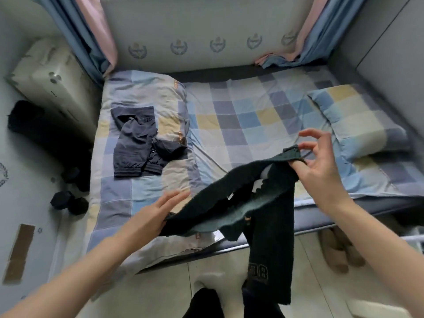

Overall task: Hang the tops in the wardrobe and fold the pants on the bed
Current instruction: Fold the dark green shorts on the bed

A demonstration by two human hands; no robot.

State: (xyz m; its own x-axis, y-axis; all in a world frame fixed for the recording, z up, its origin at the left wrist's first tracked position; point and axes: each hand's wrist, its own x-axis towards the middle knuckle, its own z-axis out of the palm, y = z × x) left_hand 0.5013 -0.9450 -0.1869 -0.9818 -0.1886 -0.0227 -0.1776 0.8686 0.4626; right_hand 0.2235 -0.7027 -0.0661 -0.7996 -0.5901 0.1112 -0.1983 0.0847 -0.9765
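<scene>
At the bottom of the frame, over pale floor tiles, your two bare forearms reach toward the bed (229,120). Your left hand (158,214), fingers fairly straight, grips one end of the dark green pants (231,203) at lower centre; your right hand (321,166) pinches the other end, its remaining fingers spread. One leg hangs past the mattress edge. Beyond, at centre left, a dark navy garment (137,143) lies crumpled on the folded checked quilt (114,198). A matching pillow (358,125) rests at right. Black dumbbells (68,203) sit on the floor at left. Blue and pink curtains (91,31) frame the far wall at top.
</scene>
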